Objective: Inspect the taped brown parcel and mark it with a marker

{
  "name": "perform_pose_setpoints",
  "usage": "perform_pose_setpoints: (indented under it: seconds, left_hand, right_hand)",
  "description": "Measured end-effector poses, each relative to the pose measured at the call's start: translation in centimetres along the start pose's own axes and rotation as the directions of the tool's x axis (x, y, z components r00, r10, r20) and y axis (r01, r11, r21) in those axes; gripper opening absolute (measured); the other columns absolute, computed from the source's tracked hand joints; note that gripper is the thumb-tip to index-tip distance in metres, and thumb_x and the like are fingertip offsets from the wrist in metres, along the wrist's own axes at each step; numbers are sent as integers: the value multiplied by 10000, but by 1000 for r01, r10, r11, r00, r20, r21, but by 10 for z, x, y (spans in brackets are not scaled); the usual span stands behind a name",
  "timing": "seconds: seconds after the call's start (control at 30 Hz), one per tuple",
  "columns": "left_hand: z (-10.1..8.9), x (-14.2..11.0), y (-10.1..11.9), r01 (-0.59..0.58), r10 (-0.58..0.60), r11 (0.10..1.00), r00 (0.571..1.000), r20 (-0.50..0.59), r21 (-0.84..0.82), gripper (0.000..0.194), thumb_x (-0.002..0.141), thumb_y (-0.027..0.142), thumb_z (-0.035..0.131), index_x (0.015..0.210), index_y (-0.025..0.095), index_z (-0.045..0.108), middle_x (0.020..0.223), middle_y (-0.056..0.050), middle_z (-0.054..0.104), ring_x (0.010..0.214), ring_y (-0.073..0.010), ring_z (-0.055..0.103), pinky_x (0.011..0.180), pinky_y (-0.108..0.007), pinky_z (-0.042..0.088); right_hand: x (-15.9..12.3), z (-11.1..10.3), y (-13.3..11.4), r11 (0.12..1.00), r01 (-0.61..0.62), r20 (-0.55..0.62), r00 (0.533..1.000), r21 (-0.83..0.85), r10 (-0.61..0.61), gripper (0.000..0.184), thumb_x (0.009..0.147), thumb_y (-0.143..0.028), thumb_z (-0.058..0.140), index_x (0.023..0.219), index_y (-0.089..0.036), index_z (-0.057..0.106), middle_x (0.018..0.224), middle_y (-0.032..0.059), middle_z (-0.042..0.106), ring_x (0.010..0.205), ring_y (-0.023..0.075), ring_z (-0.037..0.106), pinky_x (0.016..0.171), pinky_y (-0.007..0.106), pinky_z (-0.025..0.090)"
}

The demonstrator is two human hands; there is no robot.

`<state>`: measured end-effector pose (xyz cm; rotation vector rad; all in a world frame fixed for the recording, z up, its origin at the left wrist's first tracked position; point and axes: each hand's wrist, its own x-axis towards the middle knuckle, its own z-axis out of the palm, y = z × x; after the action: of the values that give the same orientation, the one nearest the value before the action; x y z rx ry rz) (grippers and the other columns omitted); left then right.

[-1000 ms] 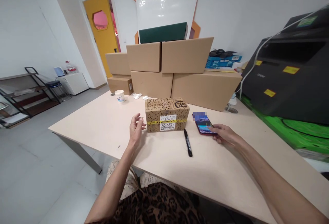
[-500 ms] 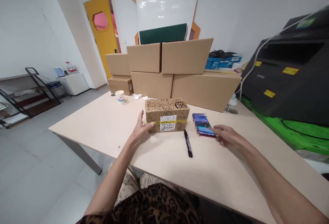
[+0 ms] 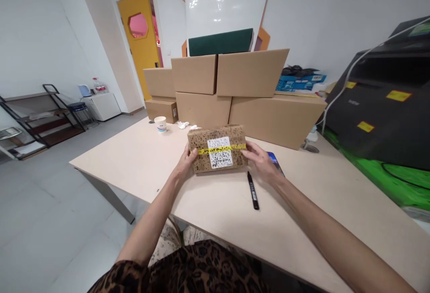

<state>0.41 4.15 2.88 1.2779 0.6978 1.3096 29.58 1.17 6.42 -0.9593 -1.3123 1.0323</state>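
A speckled brown cardboard box (image 3: 201, 161) with a white label and a yellow stripe is between my hands, its labelled face tipped up toward me. My left hand (image 3: 185, 162) grips its left end, thumb on the front. At the right end, my right hand (image 3: 262, 161) holds it the same way; fingers behind the box are hidden. A black marker (image 3: 253, 191) lies on the table just below my right hand. Partly covered by that hand, a phone (image 3: 276, 162) lies on the table.
Large cardboard boxes (image 3: 251, 75) are stacked along the table's (image 3: 134, 158) back, a dark green box (image 3: 221, 42) on top. A paper cup (image 3: 161, 124) and crumpled tissues (image 3: 183, 125) stand at the back left. At right is a black machine (image 3: 372, 100) on a green surface.
My right hand has left the phone and moved left onto the box's right end. My left hand has closed on the other end, and the box has tilted back, its front turning upward.
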Motion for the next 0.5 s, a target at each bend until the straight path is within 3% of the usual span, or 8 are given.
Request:
perform_pose_setpoints:
  seconds: [0.13, 0.2, 0.3, 0.4, 0.5]
  left_hand:
    - [-11, -4, 0, 66, -69, 984, 998, -11, -164, 880, 839, 886, 564, 1461, 264, 602, 1425, -110, 708, 1392, -355, 604, 1127, -498, 514]
    - [-15, -6, 4, 96, -101, 961, 995, -6, -259, 828, 896, 860, 506, 1431, 239, 627, 1325, -118, 760, 1275, -330, 687, 1035, -465, 567]
    - [-21, -10, 9, 152, -157, 931, 987, 12, -333, 747, 977, 794, 434, 1305, 176, 695, 1125, -131, 814, 944, -257, 778, 800, -368, 612]
    - [-23, -12, 12, 177, -172, 928, 984, 44, -327, 729, 986, 778, 441, 1186, 138, 729, 985, -129, 821, 741, -200, 760, 665, -297, 585]
    - [-23, -13, 13, 204, -181, 947, 977, 115, -247, 655, 951, 730, 586, 1094, 110, 741, 865, -129, 808, 714, -193, 758, 638, -265, 571]
  right_hand:
    - [8, 9, -13, 979, 5, -62, 998, 204, 8, 437, 738, -524, 827, 1090, -274, 764, 1261, 54, 786, 1238, 283, 674, 1035, 410, 510]
    - [8, 12, -17, 967, -2, -58, 998, 253, 17, 410, 733, -544, 829, 1047, -285, 778, 1261, 46, 790, 1217, 278, 682, 930, 380, 538]
    - [6, 15, -18, 961, 3, -59, 998, 278, 14, 383, 738, -562, 818, 1018, -302, 785, 1261, 32, 789, 1182, 267, 692, 826, 355, 544]
    - [5, 13, -18, 956, 9, -61, 998, 292, 9, 359, 764, -579, 792, 1005, -313, 782, 1234, 29, 796, 1153, 263, 700, 816, 364, 550]
    - [7, 6, -19, 951, 26, -97, 995, 307, 4, 348, 791, -583, 768, 1018, -319, 782, 1199, 29, 803, 1133, 252, 703, 821, 360, 549]
